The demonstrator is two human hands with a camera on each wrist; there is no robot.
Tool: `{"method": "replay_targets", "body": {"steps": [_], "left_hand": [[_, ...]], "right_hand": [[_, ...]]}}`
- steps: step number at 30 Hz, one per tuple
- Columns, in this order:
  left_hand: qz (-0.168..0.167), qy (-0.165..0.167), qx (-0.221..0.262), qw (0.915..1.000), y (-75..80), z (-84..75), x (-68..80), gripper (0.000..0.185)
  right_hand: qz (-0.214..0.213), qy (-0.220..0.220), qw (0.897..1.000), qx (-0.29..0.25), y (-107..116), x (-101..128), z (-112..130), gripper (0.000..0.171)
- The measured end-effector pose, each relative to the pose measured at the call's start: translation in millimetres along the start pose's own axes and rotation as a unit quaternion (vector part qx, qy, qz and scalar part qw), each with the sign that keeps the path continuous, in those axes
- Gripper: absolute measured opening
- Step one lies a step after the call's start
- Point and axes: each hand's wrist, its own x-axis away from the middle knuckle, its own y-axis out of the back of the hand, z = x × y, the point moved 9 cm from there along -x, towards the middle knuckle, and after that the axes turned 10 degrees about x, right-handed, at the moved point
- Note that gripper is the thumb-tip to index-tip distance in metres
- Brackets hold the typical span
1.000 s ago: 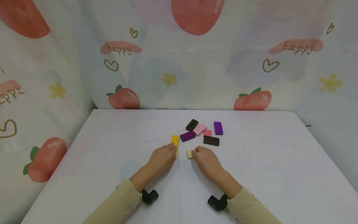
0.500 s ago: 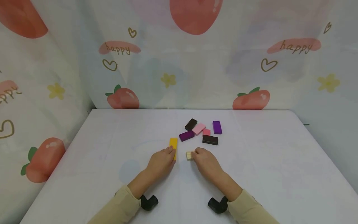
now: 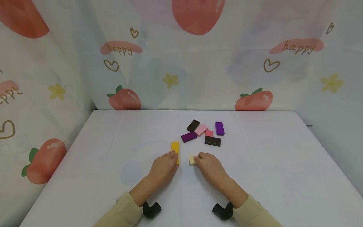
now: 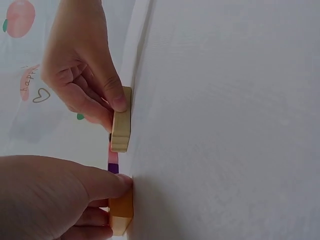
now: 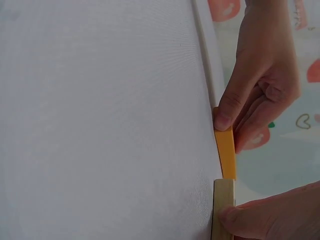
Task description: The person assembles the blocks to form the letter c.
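Between thumb and fingers, my left hand [image 3: 164,168] pinches a yellow wooden block [image 3: 175,147], whose long side points away from me on the table. Its far end sticks out past the fingertips. A short way to the right, my right hand [image 3: 210,167] pinches a pale, unpainted wooden block [image 3: 192,160] by its sides, partly hidden under the fingers. A gap of table separates the two blocks in the head view. In the left wrist view the pale block [image 4: 121,122] shows a grooved end, with the thumb pressed on its face.
Beyond the hands lie loose blocks: two dark ones [image 3: 212,141], two purple ones [image 3: 219,128], a light pink one [image 3: 201,130] and a coral one [image 3: 209,133]. The white table [image 3: 278,164] meets a patterned cloth backdrop [image 3: 198,72] at its far edge.
The yellow block has slid slightly toward me and turned from a slant to nearly straight ahead. My right hand has brought the pale block slightly nearer too. The other blocks keep their arrangement.
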Motion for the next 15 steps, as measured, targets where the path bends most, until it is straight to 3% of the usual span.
{"method": "replay_targets", "body": {"steps": [15], "left_hand": [[-0.011, -0.010, -0.011, 0.9998, 3.8, -8.1, 9.1, 0.039]], "right_hand": [[0.008, -0.001, 1.000, 0.000, 3, 12, 6, 0.021]]}}
